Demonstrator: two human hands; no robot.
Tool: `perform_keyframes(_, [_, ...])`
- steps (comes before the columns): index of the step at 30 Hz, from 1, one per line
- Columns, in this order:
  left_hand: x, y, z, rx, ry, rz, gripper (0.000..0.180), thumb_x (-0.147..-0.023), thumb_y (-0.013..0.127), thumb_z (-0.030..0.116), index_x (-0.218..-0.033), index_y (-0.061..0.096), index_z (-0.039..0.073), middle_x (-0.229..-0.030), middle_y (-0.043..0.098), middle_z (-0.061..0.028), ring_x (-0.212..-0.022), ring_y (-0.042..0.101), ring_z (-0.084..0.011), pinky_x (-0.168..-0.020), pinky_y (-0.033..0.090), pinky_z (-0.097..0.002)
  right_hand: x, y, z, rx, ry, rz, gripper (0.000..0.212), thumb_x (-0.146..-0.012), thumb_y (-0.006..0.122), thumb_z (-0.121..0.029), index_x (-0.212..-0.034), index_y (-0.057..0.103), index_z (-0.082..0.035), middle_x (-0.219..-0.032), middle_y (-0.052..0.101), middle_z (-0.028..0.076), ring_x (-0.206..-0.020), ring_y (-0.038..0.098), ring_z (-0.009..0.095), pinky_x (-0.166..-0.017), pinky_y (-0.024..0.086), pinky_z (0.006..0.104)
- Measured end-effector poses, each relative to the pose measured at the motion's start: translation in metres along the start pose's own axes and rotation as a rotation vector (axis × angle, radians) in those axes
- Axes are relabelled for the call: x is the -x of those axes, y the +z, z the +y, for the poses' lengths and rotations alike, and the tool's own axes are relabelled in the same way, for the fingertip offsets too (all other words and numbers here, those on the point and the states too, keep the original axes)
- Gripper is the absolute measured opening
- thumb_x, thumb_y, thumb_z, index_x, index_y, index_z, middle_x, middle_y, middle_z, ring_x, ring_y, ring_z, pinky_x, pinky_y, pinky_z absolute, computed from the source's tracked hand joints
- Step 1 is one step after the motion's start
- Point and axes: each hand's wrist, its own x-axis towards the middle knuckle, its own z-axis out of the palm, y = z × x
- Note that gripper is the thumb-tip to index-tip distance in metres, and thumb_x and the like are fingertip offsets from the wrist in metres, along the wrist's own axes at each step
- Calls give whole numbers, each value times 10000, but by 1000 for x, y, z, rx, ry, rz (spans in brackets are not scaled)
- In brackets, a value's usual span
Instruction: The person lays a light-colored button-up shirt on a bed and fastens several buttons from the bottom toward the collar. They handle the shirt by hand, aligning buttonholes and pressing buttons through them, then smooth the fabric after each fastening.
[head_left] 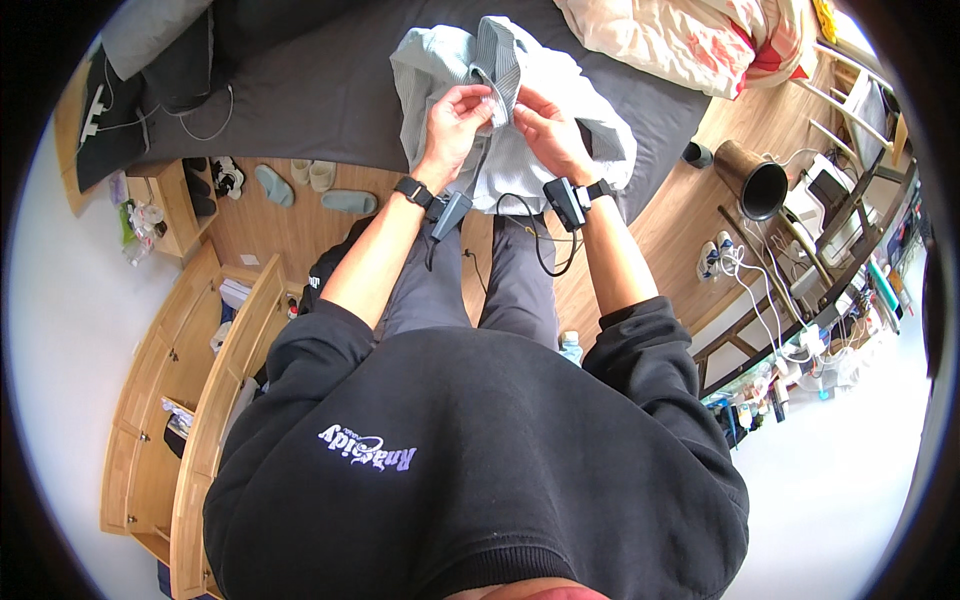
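Observation:
A pale grey-blue, finely ribbed shirt [590,112] lies bunched at the edge of the dark grey bed [330,85], partly hanging over my knees. What looks like its collar stands up at the top. My left hand [455,128] pinches the cloth along an edge near the middle, thumb against fingers. Just to its right, my right hand [550,128] also grips an edge of the shirt between thumb and fingertips. Any button between the fingers is too small to make out. Both wrists carry strapped-on dark devices, with a black cable hanging by the right one.
A crumpled patterned quilt [660,40] lies on the bed's far right. Several slippers [348,201] stand on the floor at left, near an open wooden cabinet [225,400]. To the right are a dark cylindrical bin [755,185], shoes [714,255], loose white cables and a cluttered desk.

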Motion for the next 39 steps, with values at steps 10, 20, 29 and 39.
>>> perform_keyframes(10, [6,-1,-2,-246,163,39,377,-907,670,-61,-1274,655,22,-1058,665,-17,-929,624,-78,-812,529,-220,7,-17,-4,491,-28,146,247,-1005,677,-204,-1197,676,-48,-1021,663,-38,-927,576,68,-846,459,240])
perform_keyframes(20, [-3,6,-3,-797,302,-80,236,-897,692,55,-1123,738,5,-1094,667,-87,-910,694,-156,-821,561,-286,11,-5,8,602,-213,236,147,-963,655,-110,-1069,579,-41,-922,557,-19,-836,520,97,-770,462,284])
perform_keyframes(29, [10,-1,-18,-101,29,-204,211,-940,658,67,-1123,693,-30,-1031,715,-67,-932,689,-195,-875,548,-319,25,37,3,1388,-684,318,166,-827,785,-131,-963,693,-111,-950,589,82,-935,584,312,-830,484,419])
perform_keyframes(39, [8,4,-12,85,-76,-91,212,-1040,615,176,-1122,698,-2,-1069,718,-92,-966,669,-172,-937,528,-354,42,18,15,1680,-826,339,250,-727,833,-132,-943,713,-172,-1107,630,6,-1060,562,264,-917,452,414])
